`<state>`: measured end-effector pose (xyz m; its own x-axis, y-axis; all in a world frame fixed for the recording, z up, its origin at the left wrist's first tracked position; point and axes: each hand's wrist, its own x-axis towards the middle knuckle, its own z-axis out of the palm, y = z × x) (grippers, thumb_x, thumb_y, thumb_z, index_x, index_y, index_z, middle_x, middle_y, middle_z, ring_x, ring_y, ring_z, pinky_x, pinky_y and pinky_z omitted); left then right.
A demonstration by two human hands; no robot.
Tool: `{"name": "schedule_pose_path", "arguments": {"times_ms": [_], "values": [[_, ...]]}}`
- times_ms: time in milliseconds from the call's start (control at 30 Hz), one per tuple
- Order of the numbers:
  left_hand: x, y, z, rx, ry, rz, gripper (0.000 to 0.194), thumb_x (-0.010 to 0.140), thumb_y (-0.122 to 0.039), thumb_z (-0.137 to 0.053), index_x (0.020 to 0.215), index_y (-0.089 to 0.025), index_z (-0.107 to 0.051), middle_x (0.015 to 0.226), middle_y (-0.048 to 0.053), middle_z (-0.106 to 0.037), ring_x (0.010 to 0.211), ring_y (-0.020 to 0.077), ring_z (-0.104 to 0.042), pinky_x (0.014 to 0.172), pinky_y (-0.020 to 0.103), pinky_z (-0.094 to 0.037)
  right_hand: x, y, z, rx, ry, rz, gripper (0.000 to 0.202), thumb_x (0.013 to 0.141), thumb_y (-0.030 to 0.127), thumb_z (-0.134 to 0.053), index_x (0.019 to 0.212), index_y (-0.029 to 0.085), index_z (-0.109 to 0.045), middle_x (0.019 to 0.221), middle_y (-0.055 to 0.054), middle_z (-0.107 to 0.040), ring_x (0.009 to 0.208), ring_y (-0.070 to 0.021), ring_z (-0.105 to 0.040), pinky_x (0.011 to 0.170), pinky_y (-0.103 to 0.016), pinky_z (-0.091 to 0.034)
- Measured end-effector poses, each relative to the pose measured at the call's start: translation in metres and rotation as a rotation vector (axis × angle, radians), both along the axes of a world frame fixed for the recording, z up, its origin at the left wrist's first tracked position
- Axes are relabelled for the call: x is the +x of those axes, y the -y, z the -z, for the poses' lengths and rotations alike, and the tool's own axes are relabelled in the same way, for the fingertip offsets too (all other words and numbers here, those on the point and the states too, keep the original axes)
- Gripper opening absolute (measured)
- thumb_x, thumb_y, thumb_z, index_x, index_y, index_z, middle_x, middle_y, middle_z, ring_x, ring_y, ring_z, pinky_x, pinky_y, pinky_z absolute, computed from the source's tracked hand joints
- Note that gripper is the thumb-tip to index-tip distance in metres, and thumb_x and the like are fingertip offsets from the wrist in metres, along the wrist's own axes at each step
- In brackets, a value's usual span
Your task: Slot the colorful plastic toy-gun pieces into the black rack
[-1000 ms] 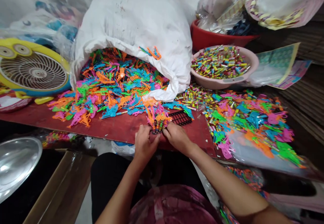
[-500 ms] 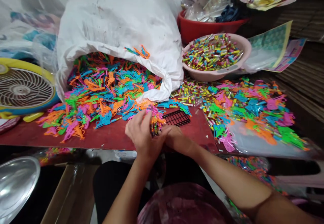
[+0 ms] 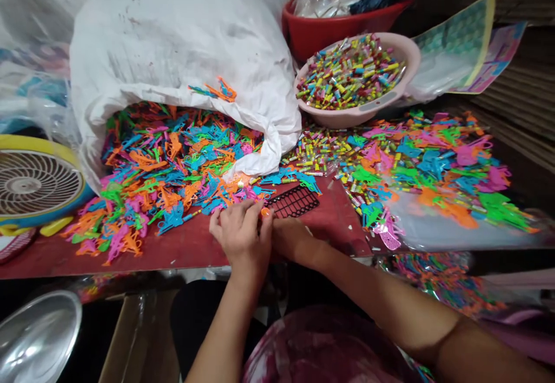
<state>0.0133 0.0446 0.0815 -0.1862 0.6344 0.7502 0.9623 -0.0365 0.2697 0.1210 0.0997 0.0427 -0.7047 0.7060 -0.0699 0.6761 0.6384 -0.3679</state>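
Note:
My left hand (image 3: 243,234) and my right hand (image 3: 291,237) are together at the front edge of the red table (image 3: 195,250). The left hand's fingers curl over small pieces, of which only an orange bit (image 3: 265,212) shows between the hands. My right hand's fingers are hidden behind the left hand. A black grid rack (image 3: 295,202) lies flat just beyond them. Left of the hands, a heap of colourful plastic pieces (image 3: 173,163) spills from a white sack (image 3: 182,42).
A pink basin (image 3: 359,114) of small coloured tubes stands behind, with a red basin (image 3: 342,25) beyond it. More plastic pieces (image 3: 433,163) lie on the right, partly over clear bags (image 3: 416,227). A yellow-blue fan (image 3: 34,186) is at the left; a metal bowl (image 3: 39,337) is below.
The view has shifted. My left hand's fingers have come down over the pieces, which showed more plainly between the hands before.

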Motion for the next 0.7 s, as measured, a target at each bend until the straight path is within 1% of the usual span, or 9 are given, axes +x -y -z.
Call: {"name": "schedule_pose_path", "arguments": {"times_ms": [67,200,300,367,400,467,533,600,700], "values": [[0.001,0.0,-0.002,-0.007,-0.023,-0.012,0.017,0.087,-0.034,-0.068,0.101,-0.025,-0.069,0.102,0.005,-0.074,0.095,0.0237,-0.062,0.099,0.046,-0.034,0.0,0.002,-0.006,-0.007,0.021,-0.042,0.029,0.096,0.016,-0.043,0.113,0.01,-0.065,0.093,-0.018,-0.076,0.083,-0.0307,-0.074,0.069,-0.038,-0.054],[0.001,0.002,0.0,-0.014,-0.06,-0.024,0.029,0.086,-0.038,-0.068,0.11,-0.023,-0.067,0.108,0.011,-0.071,0.1,0.0287,-0.061,0.098,0.05,-0.037,0.007,0.004,-0.01,-0.021,0.001,-0.062,0.027,0.089,0.02,-0.056,0.112,0.013,-0.066,0.091,-0.011,-0.077,0.081,-0.0269,-0.073,0.066,-0.032,-0.052],[0.002,0.011,0.013,0.082,-0.018,-0.048,0.079,0.073,-0.045,-0.08,0.141,-0.02,-0.049,0.139,0.02,-0.055,0.128,0.0373,-0.051,0.107,0.055,-0.037,0.031,0.006,-0.01,0.006,-0.174,-0.002,0.037,0.091,0.021,-0.054,0.126,0.013,-0.058,0.099,-0.01,-0.076,0.086,-0.0231,-0.071,0.071,-0.03,-0.051],[0.005,0.021,0.026,0.158,0.043,-0.103,0.113,0.063,-0.049,-0.087,0.154,-0.014,-0.029,0.152,0.025,-0.039,0.141,0.0415,-0.037,0.114,0.058,-0.032,0.062,0.004,-0.013,0.064,-0.3,0.083,0.033,0.093,0.019,-0.049,0.125,0.016,-0.059,0.108,-0.009,-0.074,0.093,-0.0205,-0.069,0.078,-0.029,-0.049],[0.008,0.026,0.034,0.163,0.102,-0.137,0.122,0.061,-0.051,-0.087,0.156,-0.011,-0.022,0.153,0.027,-0.035,0.143,0.0423,-0.034,0.116,0.058,-0.031,0.081,0.0,-0.014,0.109,-0.334,0.143,0.03,0.095,0.017,-0.046,0.12,0.018,-0.062,0.11,-0.008,-0.073,0.096,-0.0196,-0.068,0.082,-0.029,-0.048],[0.013,0.033,0.048,0.097,0.284,-0.183,0.124,0.062,-0.055,-0.084,0.155,-0.007,-0.018,0.151,0.028,-0.036,0.14,0.0416,-0.04,0.114,0.056,-0.037,0.126,-0.015,-0.016,0.203,-0.382,0.286,0.026,0.097,0.018,-0.043,0.11,0.021,-0.066,0.11,-0.006,-0.073,0.099,-0.0179,-0.066,0.087,-0.028,-0.045],[0.017,0.033,0.057,-0.032,0.463,-0.205,0.119,0.063,-0.06,-0.081,0.153,-0.009,-0.022,0.145,0.025,-0.044,0.13,0.0389,-0.051,0.107,0.052,-0.046,0.173,-0.037,-0.017,0.262,-0.334,0.499,0.023,0.096,0.021,-0.046,0.102,0.021,-0.068,0.102,-0.005,-0.073,0.092,-0.0181,-0.065,0.081,-0.028,-0.044],[0.017,0.029,0.061,-0.175,0.557,-0.249,0.115,0.061,-0.064,-0.079,0.15,-0.012,-0.028,0.134,0.022,-0.054,0.119,0.0383,-0.059,0.101,0.051,-0.05,0.215,-0.059,-0.017,0.348,-0.218,0.704,0.023,0.094,0.021,-0.048,0.104,0.018,-0.068,0.102,-0.009,-0.072,0.089,-0.0207,-0.063,0.075,-0.029,-0.043],[0.014,0.02,0.059,-0.35,0.571,-0.347,0.104,0.062,-0.07,-0.074,0.141,-0.011,-0.041,0.116,0.021,-0.064,0.109,0.0427,-0.063,0.094,0.057,-0.052,0.257,-0.09,-0.016,0.383,-0.067,0.853,0.024,0.091,0.021,-0.051,0.106,0.016,-0.07,0.102,-0.011,-0.071,0.089,-0.0227,-0.062,0.071,-0.03,-0.041]]}}
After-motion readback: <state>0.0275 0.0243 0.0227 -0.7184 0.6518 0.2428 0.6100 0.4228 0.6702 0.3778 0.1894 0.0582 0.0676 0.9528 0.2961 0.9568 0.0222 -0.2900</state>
